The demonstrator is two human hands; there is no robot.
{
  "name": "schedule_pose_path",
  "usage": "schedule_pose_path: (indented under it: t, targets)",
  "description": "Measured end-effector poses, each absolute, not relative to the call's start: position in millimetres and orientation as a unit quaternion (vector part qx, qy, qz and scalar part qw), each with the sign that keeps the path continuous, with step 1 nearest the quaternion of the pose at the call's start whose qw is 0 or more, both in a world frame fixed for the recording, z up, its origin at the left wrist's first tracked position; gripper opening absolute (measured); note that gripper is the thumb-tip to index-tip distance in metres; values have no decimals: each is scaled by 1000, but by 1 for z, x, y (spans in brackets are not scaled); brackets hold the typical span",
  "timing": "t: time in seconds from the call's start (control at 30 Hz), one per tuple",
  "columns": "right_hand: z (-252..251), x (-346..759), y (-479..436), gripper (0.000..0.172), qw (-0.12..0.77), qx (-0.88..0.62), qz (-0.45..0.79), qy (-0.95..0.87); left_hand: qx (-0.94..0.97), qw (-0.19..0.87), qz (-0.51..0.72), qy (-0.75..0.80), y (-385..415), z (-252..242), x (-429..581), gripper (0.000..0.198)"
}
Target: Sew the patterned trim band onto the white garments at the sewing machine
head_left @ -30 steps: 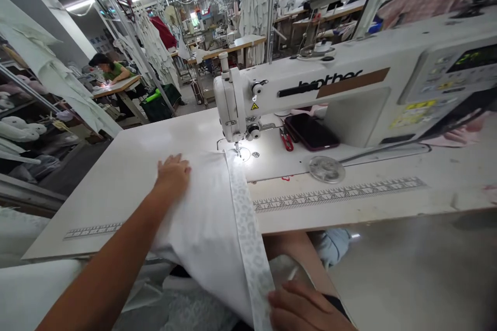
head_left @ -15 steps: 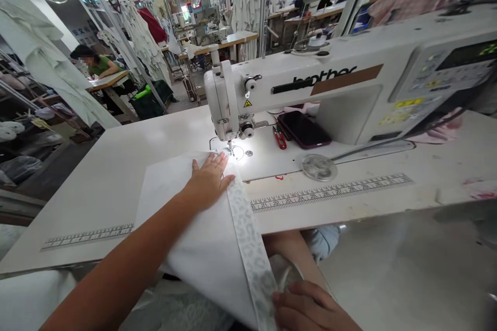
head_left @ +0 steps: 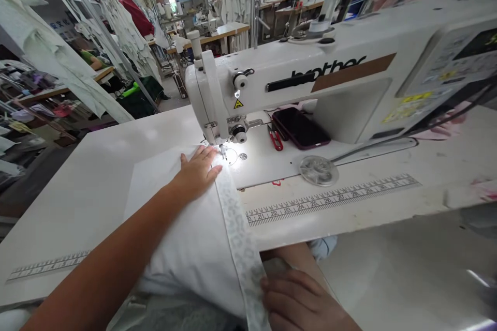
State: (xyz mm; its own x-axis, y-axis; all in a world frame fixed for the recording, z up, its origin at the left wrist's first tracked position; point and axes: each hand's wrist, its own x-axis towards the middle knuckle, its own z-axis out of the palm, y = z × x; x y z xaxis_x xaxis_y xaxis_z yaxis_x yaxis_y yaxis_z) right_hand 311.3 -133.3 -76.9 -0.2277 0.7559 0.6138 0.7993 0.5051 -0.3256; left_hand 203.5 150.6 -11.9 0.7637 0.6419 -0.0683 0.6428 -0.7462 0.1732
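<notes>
A white fabric piece [head_left: 190, 238] lies over the table's front edge and hangs toward my lap. Along its right side runs a grey-patterned fabric strip [head_left: 237, 222], whose far end reaches the lit needle area of the sewing machine [head_left: 223, 152]. My left hand [head_left: 196, 173] rests flat on the fabric just left of the needle, fingers spread. Below the table edge, my right hand [head_left: 301, 300] has its fingers curled at the near end of the strip, gripping its right edge; the fingertips are partly hidden.
Right of the needle lie red thread snips [head_left: 275, 138], a dark phone [head_left: 301, 126] and a round clear dish [head_left: 319, 170]. A printed ruler [head_left: 334, 199] runs along the front edge. Behind are hanging fabrics [head_left: 236, 0], other workstations and a partly hidden person [head_left: 91, 59].
My view has shifted, so the machine appears nearer and farther left. The hands keep their places on the fabric, which looks more rumpled near the table's front edge.
</notes>
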Motion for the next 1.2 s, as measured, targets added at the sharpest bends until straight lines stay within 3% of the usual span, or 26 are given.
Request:
schedule_pose_path:
  t: [0.1, 0.27, 0.5, 0.77, 1.2]
  targets:
    - [-87, 307, -127, 35, 412, -490, -68, -765, 934, 82, -1, 348, 162, -11, 207, 56]
    - [-90, 307, -131, 24, 368, -514, -27, -774, 915, 57, 86, 389, 118, -14, 197, 49]
    - [-79, 310, -134, 23, 365, -531, -32, -764, 979, 24, 70, 191, 32, -19, 167, 55]
    - [-78, 307, -134, 25, 351, -505, -74, -785, 981, -33, 188, 24, 34, -25, 154, 35]
    - [-67, 318, -118, 23, 337, -482, -104, -802, 988, 43, 148, 8, 54, -20, 151, 37]
